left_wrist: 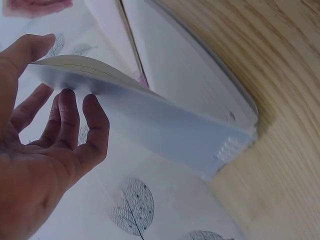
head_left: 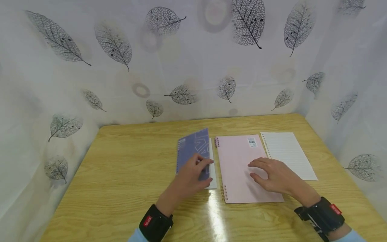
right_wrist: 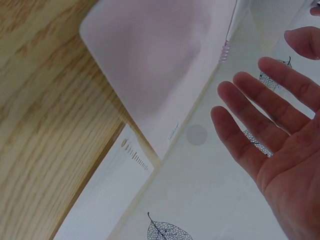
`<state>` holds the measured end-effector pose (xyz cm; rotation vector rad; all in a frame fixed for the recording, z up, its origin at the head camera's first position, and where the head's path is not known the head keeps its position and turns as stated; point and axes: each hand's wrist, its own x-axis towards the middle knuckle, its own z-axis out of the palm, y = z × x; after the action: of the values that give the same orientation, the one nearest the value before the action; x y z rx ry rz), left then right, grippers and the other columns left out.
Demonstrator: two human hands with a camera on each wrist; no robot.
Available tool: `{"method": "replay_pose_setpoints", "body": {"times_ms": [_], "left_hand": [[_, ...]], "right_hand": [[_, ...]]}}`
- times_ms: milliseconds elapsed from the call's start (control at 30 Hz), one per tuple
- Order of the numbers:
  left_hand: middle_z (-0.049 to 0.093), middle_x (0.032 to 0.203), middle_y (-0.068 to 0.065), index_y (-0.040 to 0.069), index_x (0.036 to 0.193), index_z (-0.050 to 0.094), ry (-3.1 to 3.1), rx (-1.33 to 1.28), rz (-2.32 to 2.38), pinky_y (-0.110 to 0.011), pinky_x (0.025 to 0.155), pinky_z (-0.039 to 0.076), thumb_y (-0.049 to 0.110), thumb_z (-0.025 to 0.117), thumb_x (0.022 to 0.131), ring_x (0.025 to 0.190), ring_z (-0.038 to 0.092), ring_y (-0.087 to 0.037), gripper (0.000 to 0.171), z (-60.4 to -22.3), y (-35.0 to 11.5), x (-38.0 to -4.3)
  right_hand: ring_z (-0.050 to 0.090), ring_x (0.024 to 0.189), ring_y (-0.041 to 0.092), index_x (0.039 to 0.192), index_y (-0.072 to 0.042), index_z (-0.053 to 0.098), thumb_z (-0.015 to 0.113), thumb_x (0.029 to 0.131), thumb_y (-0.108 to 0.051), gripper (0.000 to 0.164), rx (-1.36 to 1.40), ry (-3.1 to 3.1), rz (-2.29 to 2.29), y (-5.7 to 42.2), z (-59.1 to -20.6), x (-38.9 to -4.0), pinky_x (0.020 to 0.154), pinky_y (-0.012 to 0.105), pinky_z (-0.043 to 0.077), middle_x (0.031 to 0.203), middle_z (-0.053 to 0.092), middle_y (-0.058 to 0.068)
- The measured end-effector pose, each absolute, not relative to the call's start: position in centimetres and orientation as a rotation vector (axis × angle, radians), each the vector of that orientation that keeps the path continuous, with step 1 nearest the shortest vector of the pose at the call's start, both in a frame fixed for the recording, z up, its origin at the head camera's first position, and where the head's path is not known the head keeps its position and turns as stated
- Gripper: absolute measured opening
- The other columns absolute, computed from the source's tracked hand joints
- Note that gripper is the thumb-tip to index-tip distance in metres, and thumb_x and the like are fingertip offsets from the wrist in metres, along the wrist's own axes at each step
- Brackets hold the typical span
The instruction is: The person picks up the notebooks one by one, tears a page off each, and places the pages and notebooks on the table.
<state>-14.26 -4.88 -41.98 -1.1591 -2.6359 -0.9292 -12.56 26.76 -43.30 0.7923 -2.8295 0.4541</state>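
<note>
A blue-purple spiral notebook (head_left: pixel 191 144) lies with its cover raised at an angle over white pages (head_left: pixel 213 174). My left hand (head_left: pixel 188 174) is at the free edge of that cover. In the left wrist view, bent fingertips meet the outer face of the cover (left_wrist: pixel 165 127), while the thumb stands apart from its edge. A pink spiral notebook (head_left: pixel 239 161) with a barcode label lies flat to the right. Over its right half hovers my right hand (head_left: pixel 273 173), fingers spread and holding nothing, as the right wrist view confirms.
White lined loose-leaf paper (head_left: pixel 288 151) with punched holes lies right of the pink notebook, partly behind the right hand. Everything rests on a wood-grain table (head_left: pixel 130 174). A white leaf-patterned cloth (head_left: pixel 193 67) hangs along the back and sides.
</note>
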Motion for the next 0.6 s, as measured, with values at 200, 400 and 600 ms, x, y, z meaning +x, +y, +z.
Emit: {"method": "replay_pose_setpoints", "body": {"times_ms": [200,400,600], "left_hand": [[0.056,0.105,-0.010,0.007,0.122,0.064,-2.694,-1.199,-0.767,-0.028,0.062,0.054,0.018,0.076,0.082,0.085,0.053,-0.016,0.044,-43.2,-3.5,-14.3],[0.058,0.099,-0.010,0.008,0.117,0.067,-2.693,-1.183,-0.604,-0.026,0.061,0.054,0.016,0.074,0.080,0.081,0.054,-0.017,0.039,-44.4,-2.9,-14.2],[0.057,0.098,-0.007,0.012,0.114,0.069,-2.790,-1.143,-0.494,-0.029,0.062,0.053,0.018,0.074,0.079,0.083,0.052,-0.017,0.036,-45.2,-2.7,-14.1]], "right_hand": [[0.066,0.098,0.027,0.102,-0.009,0.075,0.072,0.083,-0.024,0.024,0.784,-2.845,0.455,26.8,-43.3,-12.4,0.078,0.051,0.057,0.106,0.074,0.008],[0.067,0.097,0.027,0.101,-0.009,0.076,0.071,0.083,-0.024,0.024,0.780,-2.844,0.456,26.8,-43.3,-12.3,0.077,0.050,0.058,0.105,0.074,0.009],[0.067,0.096,0.027,0.099,-0.009,0.076,0.072,0.082,-0.025,0.024,0.778,-2.835,0.446,27.0,-43.6,-12.5,0.077,0.050,0.058,0.104,0.075,0.008]]}}
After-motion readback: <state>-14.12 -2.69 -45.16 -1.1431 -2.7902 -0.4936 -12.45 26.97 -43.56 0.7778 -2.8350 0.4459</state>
